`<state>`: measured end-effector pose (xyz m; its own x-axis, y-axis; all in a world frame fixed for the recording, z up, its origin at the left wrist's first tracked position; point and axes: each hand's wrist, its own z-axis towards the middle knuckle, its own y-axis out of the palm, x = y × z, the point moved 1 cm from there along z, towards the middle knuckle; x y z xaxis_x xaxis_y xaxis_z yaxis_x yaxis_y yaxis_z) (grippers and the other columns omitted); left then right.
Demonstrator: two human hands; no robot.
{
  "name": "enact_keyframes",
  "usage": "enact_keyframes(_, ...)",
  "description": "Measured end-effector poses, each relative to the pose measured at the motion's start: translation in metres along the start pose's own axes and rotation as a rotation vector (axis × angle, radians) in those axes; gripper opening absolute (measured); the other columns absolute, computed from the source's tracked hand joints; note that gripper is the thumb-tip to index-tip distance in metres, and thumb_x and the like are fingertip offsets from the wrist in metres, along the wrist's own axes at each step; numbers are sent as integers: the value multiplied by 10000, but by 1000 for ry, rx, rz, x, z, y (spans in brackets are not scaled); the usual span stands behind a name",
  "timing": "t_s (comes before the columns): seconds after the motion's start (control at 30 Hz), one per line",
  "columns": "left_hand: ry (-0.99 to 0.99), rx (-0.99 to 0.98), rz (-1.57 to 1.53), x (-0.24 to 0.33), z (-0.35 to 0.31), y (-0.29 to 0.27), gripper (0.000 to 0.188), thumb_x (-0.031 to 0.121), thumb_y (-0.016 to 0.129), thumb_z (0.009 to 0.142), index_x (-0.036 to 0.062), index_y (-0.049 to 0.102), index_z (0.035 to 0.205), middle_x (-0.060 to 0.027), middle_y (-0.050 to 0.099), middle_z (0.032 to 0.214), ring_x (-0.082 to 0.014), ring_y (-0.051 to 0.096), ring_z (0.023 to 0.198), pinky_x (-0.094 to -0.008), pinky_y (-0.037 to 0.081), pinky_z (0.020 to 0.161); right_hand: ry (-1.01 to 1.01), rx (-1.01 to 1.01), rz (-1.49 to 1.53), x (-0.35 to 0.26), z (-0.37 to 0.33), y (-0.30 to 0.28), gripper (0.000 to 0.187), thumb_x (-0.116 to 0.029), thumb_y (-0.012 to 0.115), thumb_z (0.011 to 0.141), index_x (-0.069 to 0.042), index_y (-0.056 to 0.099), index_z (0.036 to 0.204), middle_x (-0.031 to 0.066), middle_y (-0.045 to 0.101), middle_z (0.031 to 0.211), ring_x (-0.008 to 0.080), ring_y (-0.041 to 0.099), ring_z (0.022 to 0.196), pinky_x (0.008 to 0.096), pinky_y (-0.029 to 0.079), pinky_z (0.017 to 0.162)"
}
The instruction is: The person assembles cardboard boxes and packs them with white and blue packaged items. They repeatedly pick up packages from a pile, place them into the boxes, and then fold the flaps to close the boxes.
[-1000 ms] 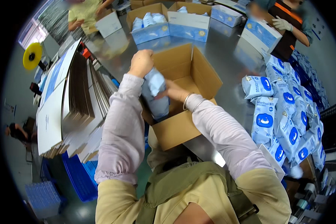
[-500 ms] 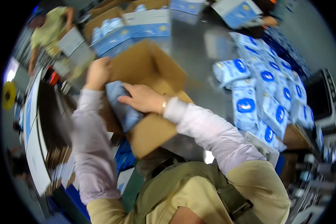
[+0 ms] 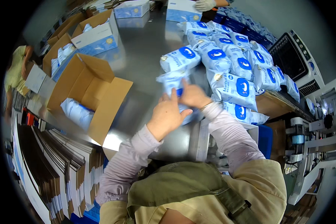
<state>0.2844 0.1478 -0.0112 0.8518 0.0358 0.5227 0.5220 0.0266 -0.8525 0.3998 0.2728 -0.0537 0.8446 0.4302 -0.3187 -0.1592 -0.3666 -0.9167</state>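
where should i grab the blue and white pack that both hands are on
Probably by its two long edges, one from each side. The pack lies flat on the metal table, its far end free, while the left hand and right hand cover its near end and the pile of packs crowds its right.

— Where do the hands sit?
— Both over the middle of the worktop, the left hand just left of the right hand, both on a soft pack lying there.
— And the other packs?
— A heap of packs lies to the right of that one and behind it, reaching toward the far edge.
— What is on the left?
— An open carton with one pack inside. Behind it stand more cartons holding packs.
— Nearer the person?
— Stacks of flat cardboard lie left of the worktop, below the open carton. A machine stands at the far right, beyond the heap.
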Motion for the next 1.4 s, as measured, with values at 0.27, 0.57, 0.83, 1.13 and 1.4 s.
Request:
enact_keyframes(0.27,-204,81,381,-68,-29,4,1078,301,823,590,110,229,1469,-259,251,1471,-453,271,1331,-661,265,989,-17,395,-459,125,-93,-89,879,-110,724,528,-154,441,1358,203,475,1212,385,464,1150,542,357,955)
enact_keyframes(0.57,-291,249,-59,-86,-44,-38,872,160,795,582,-25,400,1337,-264,544,1205,-421,536,1095,-437,420,950,-226,366,355,89,-79,-109,942,-139,820,457,-36,482,1330,165,604,1185,280,584,1076,347,442,936)
enact_keyframes(0.83,193,963,-1208,-54,-69,-139,611,155,808,702,-24,492,1193,-89,602,1078,-166,578,967,-303,455,886,-674,140,1411,-123,-68,-104,749,-119,703,666,39,409,1336,158,570,1189,239,581,1060,321,429,952)
enact_keyframes(1.13,-340,1507,-1002,-241,-11,-129,418,198,665,819,-80,567,1116,-131,651,1022,-209,603,917,-325,455,809,-981,581,596,-290,71,-48,423,-263,531,903,18,494,1217,262,586,1099,452,553,996,464,456,834)
enact_keyframes(1.4,-770,974,-29,-227,-42,-135,693,263,638,815,4,332,1381,-260,650,875,-424,626,827,-475,470,733,-616,351,158,-272,126,28,317,-258,480,912,45,571,931,263,647,812,410,640,800,505,490,734)
